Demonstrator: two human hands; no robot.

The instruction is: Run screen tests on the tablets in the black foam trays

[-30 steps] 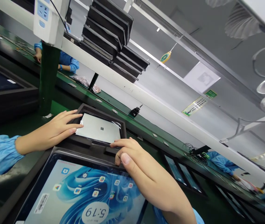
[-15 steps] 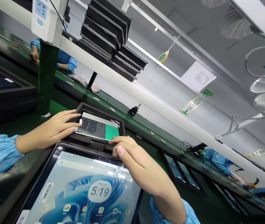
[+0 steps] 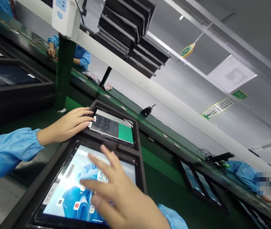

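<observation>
Two tablets lie in a black foam tray (image 3: pixel 141 165). The near tablet (image 3: pixel 66 187) is lit with a blue swirl wallpaper, a clock and app icons, and carries barcode stickers along its left side. Over its screen is my right hand (image 3: pixel 123 190), fingers spread and slightly blurred, holding nothing and covering part of the clock. Whether a fingertip touches the glass I cannot tell. The far tablet (image 3: pixel 109 125) shows a dark keypad with a green block. My left hand (image 3: pixel 68 125) rests its outstretched fingers on that tablet's left edge, by a small white sticker.
Another foam tray with dark tablets (image 3: pixel 9 74) stands at the left beside a green post (image 3: pixel 65 73). Black trays (image 3: pixel 126 28) are stacked on the shelf above. A black plug adapter (image 3: pixel 147 110) sits on the far ledge. More tablets (image 3: pixel 197 183) lie rightward. Co-workers' blue sleeves (image 3: pixel 241 171) show beyond.
My right hand has moved from the far tablet's near edge to over the near tablet's screen, fingers spreading. The near tablet now sits down in its tray recess. My left hand stays at the far tablet.
</observation>
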